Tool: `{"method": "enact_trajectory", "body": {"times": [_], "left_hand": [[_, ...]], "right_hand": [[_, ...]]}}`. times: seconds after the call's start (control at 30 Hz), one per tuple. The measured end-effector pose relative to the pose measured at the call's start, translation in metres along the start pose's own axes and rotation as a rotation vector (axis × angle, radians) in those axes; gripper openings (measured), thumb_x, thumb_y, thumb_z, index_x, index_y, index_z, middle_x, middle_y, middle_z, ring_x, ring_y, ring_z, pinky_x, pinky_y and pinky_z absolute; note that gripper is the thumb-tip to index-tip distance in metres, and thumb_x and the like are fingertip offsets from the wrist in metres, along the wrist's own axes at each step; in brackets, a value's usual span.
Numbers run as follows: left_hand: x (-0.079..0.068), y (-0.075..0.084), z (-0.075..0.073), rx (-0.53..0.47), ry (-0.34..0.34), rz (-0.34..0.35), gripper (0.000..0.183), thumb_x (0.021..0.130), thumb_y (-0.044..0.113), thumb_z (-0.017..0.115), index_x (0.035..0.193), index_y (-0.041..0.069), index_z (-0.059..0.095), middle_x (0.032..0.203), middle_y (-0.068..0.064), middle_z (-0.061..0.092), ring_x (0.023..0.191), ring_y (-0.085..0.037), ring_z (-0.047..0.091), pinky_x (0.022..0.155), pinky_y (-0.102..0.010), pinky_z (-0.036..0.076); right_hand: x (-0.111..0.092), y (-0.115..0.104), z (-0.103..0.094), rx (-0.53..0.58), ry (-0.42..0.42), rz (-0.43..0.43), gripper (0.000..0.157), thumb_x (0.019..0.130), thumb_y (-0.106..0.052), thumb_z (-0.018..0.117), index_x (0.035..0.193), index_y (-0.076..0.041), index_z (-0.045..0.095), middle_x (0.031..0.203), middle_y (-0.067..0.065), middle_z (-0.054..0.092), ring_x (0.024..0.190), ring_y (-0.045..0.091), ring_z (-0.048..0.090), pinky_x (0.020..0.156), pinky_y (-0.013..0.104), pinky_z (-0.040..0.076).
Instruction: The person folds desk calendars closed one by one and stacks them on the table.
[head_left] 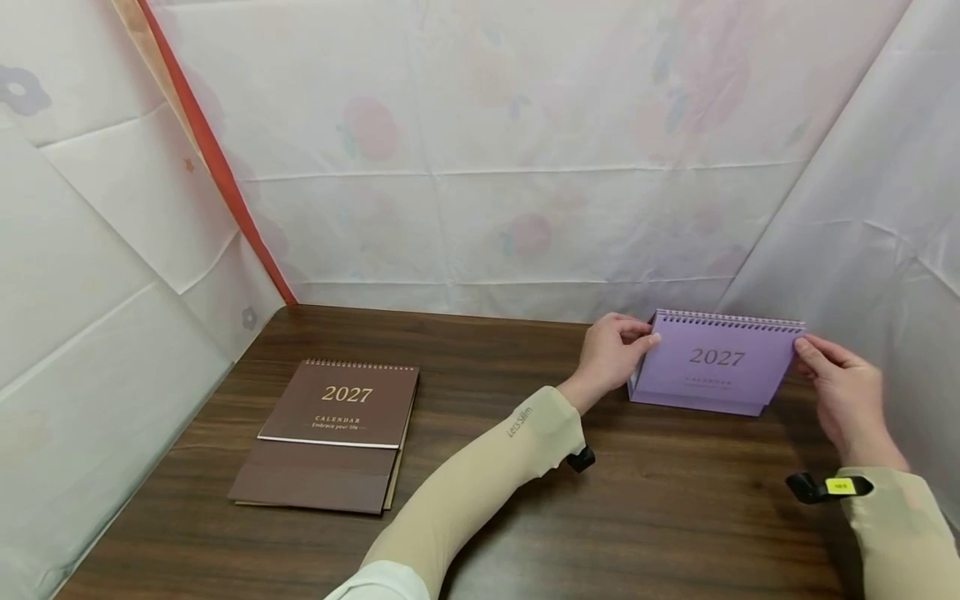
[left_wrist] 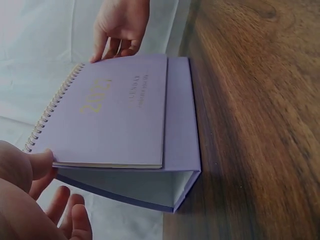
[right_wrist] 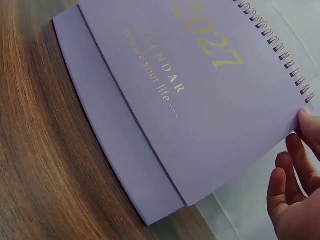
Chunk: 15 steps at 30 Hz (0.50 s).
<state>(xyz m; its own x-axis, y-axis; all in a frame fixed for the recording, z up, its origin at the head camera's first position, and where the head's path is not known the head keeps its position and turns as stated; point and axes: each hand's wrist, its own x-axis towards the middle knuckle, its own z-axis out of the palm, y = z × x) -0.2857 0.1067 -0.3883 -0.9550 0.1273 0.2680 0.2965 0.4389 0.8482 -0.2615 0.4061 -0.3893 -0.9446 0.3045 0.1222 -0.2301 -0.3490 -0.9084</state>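
A purple 2027 desk calendar point(head_left: 712, 362) stands propped up like a tent at the back right of the table, its spiral binding along the top. My left hand point(head_left: 611, 354) pinches its left edge near the upper corner, thumb on the front cover. On the opposite side my right hand point(head_left: 847, 387) pinches the right edge, also close below the binding. The left wrist view shows the hollow inside of the calendar's stand point(left_wrist: 135, 185). Gold lettering on the cover point(right_wrist: 200, 100) faces the right wrist camera.
A brown 2027 desk calendar point(head_left: 337, 433) lies flat at the left of the dark wooden table point(head_left: 525, 533). White patterned cloth point(head_left: 450, 167) hangs behind the table and along both sides, close beside the purple calendar at the right.
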Motion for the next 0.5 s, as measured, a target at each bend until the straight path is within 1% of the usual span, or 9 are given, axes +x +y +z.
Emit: {"method": "enact_trajectory", "body": {"times": [0.07, 0.17, 0.23, 0.33, 0.4, 0.5], "left_hand": [[0.0006, -0.0007, 0.0005, 0.017, -0.005, 0.004, 0.021, 0.092, 0.032, 0.074, 0.107, 0.019, 0.079, 0.115, 0.016, 0.065, 0.104, 0.000, 0.061, 0.083, -0.016, 0.047], [0.0012, -0.0011, 0.0002, 0.003, -0.020, -0.008, 0.022, 0.092, 0.030, 0.073, 0.109, 0.018, 0.079, 0.123, 0.019, 0.065, 0.116, -0.001, 0.057, 0.090, -0.017, 0.046], [0.0018, -0.0015, -0.0002, -0.021, -0.025, -0.018, 0.022, 0.092, 0.030, 0.073, 0.110, 0.018, 0.079, 0.124, 0.020, 0.065, 0.117, 0.000, 0.057, 0.089, -0.017, 0.047], [0.0030, -0.0021, -0.0003, -0.018, -0.025, -0.002, 0.021, 0.091, 0.030, 0.074, 0.108, 0.019, 0.079, 0.121, 0.021, 0.066, 0.111, 0.001, 0.060, 0.084, -0.014, 0.047], [0.0030, -0.0027, -0.0007, 0.011, -0.028, 0.032, 0.021, 0.090, 0.030, 0.075, 0.108, 0.019, 0.080, 0.120, 0.021, 0.067, 0.110, 0.002, 0.061, 0.082, -0.011, 0.046], [0.0016, -0.0022, -0.0027, 0.054, -0.046, 0.102, 0.022, 0.090, 0.029, 0.074, 0.109, 0.018, 0.079, 0.121, 0.018, 0.067, 0.111, 0.002, 0.060, 0.082, -0.009, 0.044]], "right_hand": [[0.0004, 0.0027, -0.0002, 0.020, 0.000, -0.004, 0.011, 0.085, 0.006, 0.074, 0.088, -0.002, 0.080, 0.077, 0.002, 0.074, 0.062, 0.009, 0.068, 0.059, 0.018, 0.053], [0.0001, 0.0039, -0.0019, 0.052, -0.040, 0.011, 0.011, 0.087, 0.006, 0.071, 0.090, -0.001, 0.079, 0.079, 0.003, 0.074, 0.067, 0.010, 0.070, 0.063, 0.019, 0.055], [-0.0003, 0.0033, -0.0033, 0.064, -0.069, 0.024, 0.011, 0.088, 0.005, 0.069, 0.091, 0.000, 0.079, 0.082, 0.004, 0.074, 0.070, 0.012, 0.071, 0.065, 0.022, 0.056], [-0.0016, 0.0014, -0.0052, 0.036, -0.091, 0.029, 0.010, 0.089, 0.003, 0.070, 0.092, -0.001, 0.078, 0.083, 0.004, 0.074, 0.071, 0.012, 0.072, 0.065, 0.023, 0.057], [-0.0032, -0.0002, -0.0063, 0.009, -0.093, 0.026, 0.009, 0.088, 0.001, 0.071, 0.092, -0.002, 0.078, 0.083, 0.003, 0.074, 0.071, 0.012, 0.072, 0.064, 0.023, 0.057], [-0.0071, -0.0035, -0.0077, -0.011, -0.092, 0.016, 0.009, 0.088, 0.002, 0.071, 0.092, -0.002, 0.078, 0.084, 0.003, 0.075, 0.071, 0.012, 0.072, 0.064, 0.023, 0.057]]}}
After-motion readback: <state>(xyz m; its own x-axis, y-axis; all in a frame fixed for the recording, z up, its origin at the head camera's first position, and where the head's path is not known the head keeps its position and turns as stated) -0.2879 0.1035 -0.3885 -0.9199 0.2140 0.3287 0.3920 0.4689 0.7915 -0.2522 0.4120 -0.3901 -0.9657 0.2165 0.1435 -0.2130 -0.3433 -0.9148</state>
